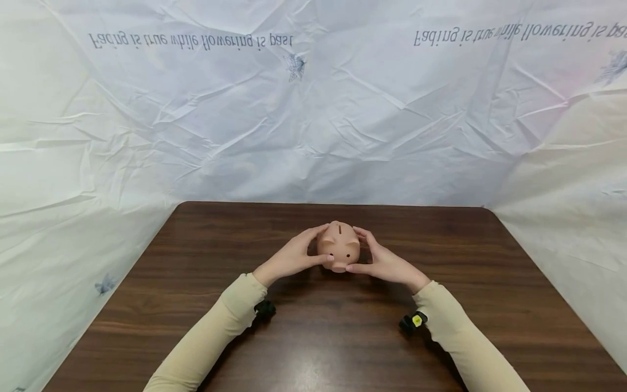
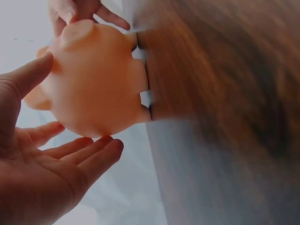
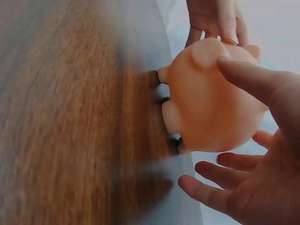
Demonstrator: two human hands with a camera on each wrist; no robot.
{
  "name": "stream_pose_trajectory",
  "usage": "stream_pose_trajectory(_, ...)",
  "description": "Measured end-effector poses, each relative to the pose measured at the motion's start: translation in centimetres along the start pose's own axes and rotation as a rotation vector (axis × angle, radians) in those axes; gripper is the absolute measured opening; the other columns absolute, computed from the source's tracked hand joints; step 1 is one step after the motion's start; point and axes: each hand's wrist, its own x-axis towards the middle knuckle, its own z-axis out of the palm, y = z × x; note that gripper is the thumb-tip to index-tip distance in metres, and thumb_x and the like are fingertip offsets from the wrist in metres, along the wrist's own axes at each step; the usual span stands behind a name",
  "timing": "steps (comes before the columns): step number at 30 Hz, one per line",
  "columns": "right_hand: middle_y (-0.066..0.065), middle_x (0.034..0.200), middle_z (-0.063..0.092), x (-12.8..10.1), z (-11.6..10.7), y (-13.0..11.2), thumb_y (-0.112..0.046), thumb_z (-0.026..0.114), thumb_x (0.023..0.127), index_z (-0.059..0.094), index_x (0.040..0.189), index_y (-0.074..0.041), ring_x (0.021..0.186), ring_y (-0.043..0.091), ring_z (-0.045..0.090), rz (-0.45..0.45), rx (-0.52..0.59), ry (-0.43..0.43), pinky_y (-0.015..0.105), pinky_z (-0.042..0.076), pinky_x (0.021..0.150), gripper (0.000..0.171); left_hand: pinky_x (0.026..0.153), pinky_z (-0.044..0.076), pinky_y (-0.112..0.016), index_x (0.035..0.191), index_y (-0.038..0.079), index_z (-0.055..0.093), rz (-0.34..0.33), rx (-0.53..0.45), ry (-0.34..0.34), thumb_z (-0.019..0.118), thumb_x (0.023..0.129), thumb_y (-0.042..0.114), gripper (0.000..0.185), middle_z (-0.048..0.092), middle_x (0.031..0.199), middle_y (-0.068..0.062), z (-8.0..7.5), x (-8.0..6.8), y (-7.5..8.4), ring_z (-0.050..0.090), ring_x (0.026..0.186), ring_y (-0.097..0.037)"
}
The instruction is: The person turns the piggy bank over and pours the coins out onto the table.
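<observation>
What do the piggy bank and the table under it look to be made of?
Piggy bank: probably moulded plastic or soft vinyl, with a matte peach skin, rounded seamless feet and no glaze shine. Table: dark wood or wood-look laminate, with visible streaked grain and a soft sheen from a light reflection near the front edge.

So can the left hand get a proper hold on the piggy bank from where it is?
Probably yes. The left hand already cups the piggy bank on its side, thumb near the snout; the right hand takes the other flank, nothing between.
</observation>
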Motion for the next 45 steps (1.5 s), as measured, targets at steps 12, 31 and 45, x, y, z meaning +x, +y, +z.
stream_pose_trajectory(12, 0.006, 0.168, 0.004, 0.6, 0.6, 0.0, -0.04, 0.082, 0.086, -0.001, 0.163, -0.029, 0.153, 0.031, 0.014, 0.035, 0.029, 0.017, 0.062, 0.03, 0.114, 0.114, 0.112, 0.041, -0.048, 0.162, 0.021, 0.019, -0.035, -0.115, -0.031, 0.072, 0.093, 0.046, 0.091, 0.029, 0.162, -0.002, 0.3, 0.1, -0.2, 0.038, 0.144, -0.022)
stream_pose_trajectory(31, 0.008, 0.163, 0.025, 0.3, -0.4, -2.3, -0.036, 0.086, 0.082, 0.007, 0.163, -0.029, 0.141, 0.03, 0.041, -0.046, 0.021, 0.094, 0.052, 0.049, 0.103, 0.114, 0.104, 0.05, -0.039, 0.161, 0.014, 0.024, 0.093, -0.088, 0.048, 0.074, 0.094, 0.033, 0.087, 0.036, 0.159, -0.005, -1.1, 0.2, 1.4, 0.048, 0.136, -0.02)
stream_pose_trajectory(45, 0.0, 0.162, 0.025, -0.8, -1.8, -6.8, -0.03, 0.087, 0.082, 0.011, 0.163, -0.034, 0.136, 0.024, 0.046, -0.245, -0.072, 0.237, 0.042, 0.048, 0.104, 0.111, 0.108, 0.045, -0.03, 0.16, 0.021, 0.031, 0.296, 0.016, 0.232, 0.08, 0.089, 0.028, 0.087, 0.037, 0.158, -0.002, -4.1, -0.7, 5.4, 0.046, 0.137, -0.016)
